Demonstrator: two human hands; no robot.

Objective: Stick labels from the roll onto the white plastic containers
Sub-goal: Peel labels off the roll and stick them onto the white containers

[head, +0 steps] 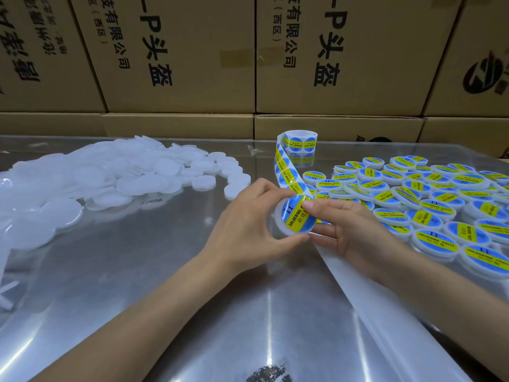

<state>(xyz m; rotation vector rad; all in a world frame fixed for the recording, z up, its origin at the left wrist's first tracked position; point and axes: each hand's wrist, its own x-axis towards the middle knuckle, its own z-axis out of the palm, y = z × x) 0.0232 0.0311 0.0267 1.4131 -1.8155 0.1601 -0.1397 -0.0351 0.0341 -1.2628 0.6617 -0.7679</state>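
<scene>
Right, what we see on the desk:

Left hand: our left hand (245, 224) grips a round white plastic container (296, 216), fingers curled round its rim from the left, thumb under its near edge. It is held tilted, clear of the surface, near the desk's middle.

Right hand: our right hand (347, 230) has its thumb pressed flat on the label (298, 215) on the container's top; the other fingers are curled loosely below and behind it, against the backing strip.

Label: glossy, round, blue with a yellow band, black "SOLDERING" print. We can't tell whether its right edge is fully down under the thumb.

Roll: label roll (298, 142) stands on edge toward the desk's far edge, centre-right. Its strip (286, 175) of round labels curls from the roll to our hands.

Backing: bare, smooth white backing strip (385, 307) runs from under the right hand toward the near right corner.

Unlabelled: heap of blank containers (110, 175), matte translucent white, flat discs, on the left half up to the left edge.

Labelled: pile of labelled containers (429, 205), same discs with blue and yellow tops, overlapping along the right edge.

Desk: shiny metal desk (165, 312), brushed with streaky reflections, under a clear film.

Behind: brown corrugated cardboard boxes (179, 56) stacked beyond the far edge, black printing.
</scene>
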